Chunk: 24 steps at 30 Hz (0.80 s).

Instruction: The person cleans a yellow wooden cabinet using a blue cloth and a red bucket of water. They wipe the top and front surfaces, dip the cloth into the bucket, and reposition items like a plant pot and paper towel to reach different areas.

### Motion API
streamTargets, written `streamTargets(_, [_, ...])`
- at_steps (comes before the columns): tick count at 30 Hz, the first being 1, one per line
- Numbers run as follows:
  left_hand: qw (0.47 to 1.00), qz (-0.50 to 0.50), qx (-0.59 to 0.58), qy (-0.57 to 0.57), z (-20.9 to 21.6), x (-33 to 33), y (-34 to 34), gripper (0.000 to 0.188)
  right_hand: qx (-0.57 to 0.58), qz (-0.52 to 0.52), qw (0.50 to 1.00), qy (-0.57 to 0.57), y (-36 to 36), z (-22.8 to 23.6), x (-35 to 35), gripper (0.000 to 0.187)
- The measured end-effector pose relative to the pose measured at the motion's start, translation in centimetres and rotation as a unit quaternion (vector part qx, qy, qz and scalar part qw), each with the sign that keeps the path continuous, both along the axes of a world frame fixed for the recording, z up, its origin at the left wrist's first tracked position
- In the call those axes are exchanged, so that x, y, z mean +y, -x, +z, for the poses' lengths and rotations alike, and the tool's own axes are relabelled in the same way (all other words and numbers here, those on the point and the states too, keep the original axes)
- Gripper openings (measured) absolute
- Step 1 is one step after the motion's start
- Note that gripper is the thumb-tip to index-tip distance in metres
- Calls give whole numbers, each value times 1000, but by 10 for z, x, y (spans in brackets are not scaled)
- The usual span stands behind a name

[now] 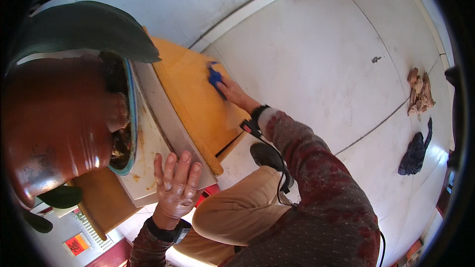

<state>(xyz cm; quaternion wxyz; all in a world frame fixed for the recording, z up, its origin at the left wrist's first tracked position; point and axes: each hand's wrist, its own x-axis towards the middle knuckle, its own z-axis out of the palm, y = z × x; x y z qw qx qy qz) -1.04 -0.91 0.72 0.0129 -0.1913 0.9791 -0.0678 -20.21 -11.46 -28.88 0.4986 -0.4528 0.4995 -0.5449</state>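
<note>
Cloth [215,82], blue, upper centre of frame against yellow panel [183,84], gripped by right hand [235,94], arm outstretched. Left hand [178,185], lower left of centre: unladen, fingers extended at grey slab edge [158,101].

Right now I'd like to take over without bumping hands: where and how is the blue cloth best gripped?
Probably grip the blue cloth by its upper end, pinching from the wall side. It lies near the yellow board's edge, and that end juts clear of the right hand, which covers its lower right part.
</note>
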Motion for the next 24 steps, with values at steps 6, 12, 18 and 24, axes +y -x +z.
streamTargets(6, [1000, 6, 9, 1, -2, 1, -1, 78, -528, 11, 839, -128, 14, 4, 86, 44])
streamTargets(12, [999, 9, 40, 7, -6, 2, 1, 85, -673, 43, 735, -72, 61, 85, 129, 48])
streamTargets(18, [999, 6, 40, -27, 6, 1, 10, 83, -638, 54, 764, -79, 70, 137, 155, 45])
streamTargets(24, [992, -12, -13, -125, 45, 23, 33, 85, -192, -81, 977, -39, 82, 162, 185, 24])
